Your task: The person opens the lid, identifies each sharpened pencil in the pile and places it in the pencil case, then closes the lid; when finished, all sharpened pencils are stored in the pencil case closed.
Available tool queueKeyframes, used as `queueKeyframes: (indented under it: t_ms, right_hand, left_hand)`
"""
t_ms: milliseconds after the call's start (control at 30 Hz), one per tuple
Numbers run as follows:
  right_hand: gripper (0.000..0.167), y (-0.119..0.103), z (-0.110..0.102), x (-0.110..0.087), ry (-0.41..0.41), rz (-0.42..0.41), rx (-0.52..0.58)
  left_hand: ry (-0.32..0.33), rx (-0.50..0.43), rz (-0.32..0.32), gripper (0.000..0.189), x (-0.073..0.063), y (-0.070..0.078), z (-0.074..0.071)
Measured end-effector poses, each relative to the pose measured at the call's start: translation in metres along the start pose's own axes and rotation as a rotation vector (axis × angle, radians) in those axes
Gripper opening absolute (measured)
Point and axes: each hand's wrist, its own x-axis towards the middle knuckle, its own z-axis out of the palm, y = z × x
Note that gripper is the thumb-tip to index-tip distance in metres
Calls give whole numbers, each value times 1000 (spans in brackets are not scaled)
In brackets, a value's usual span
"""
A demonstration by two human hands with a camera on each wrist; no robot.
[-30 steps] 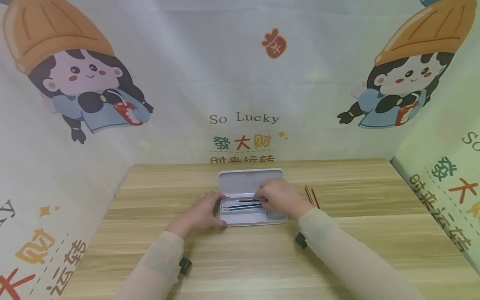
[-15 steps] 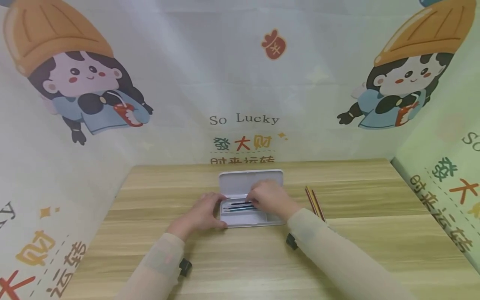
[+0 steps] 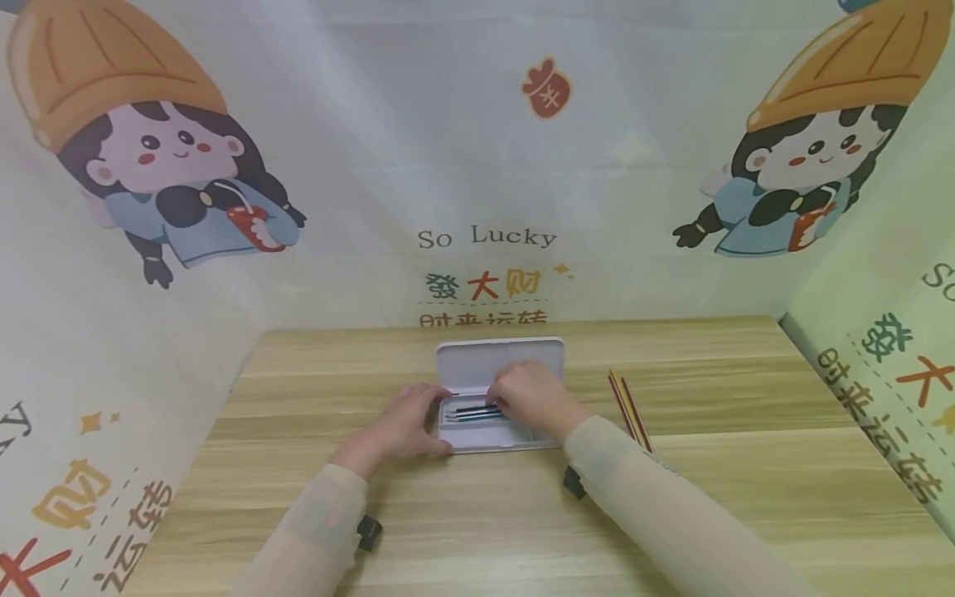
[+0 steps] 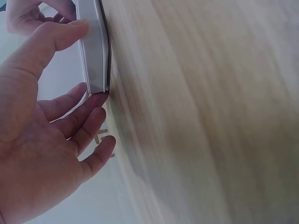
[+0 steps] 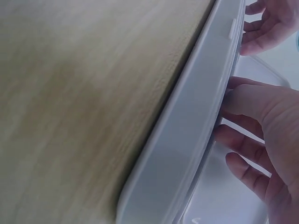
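A white pencil case (image 3: pixel 488 436) lies on the table with its lid (image 3: pixel 464 365) raised. My left hand (image 3: pixel 399 421) holds its left end, thumb on the front edge and fingertips at the back corner. Inside, several pencils lie side by side in the rear compartment, among them a blue pencil (image 3: pixel 468 418) and a black pencil (image 3: pixel 470 410). My right hand (image 3: pixel 531 396) reaches into the case and pinches the black pencil near its right end. The front wall of the case hides those fingertips in the right wrist view.
Yellow and dark red striped pencils (image 3: pixel 630 408) lie on the wooden table (image 3: pixel 462 514) right of the case, partly behind my right sleeve (image 3: pixel 634 464). A printed cloth (image 3: pixel 358 166) hangs round the back and sides.
My right hand has moved left with the black pencil, which now lies close beside the blue one. The left hand stays on the case.
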Motion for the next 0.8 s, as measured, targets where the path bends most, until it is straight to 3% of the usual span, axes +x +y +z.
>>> queueKeyframes:
  t_ms: [367,633,800]
  right_hand:
    - [19,6,-3,-8,42,-5,99]
    - [23,31,-29,-22,210,26,44]
    - [27,52,-44,-29,262,129,77]
  left_hand:
    - [-9,8,-3,84,0,3,-1]
    - [-8,3,-17,85,1,4,-1]
    - [-5,4,-16,86,0,4,-1]
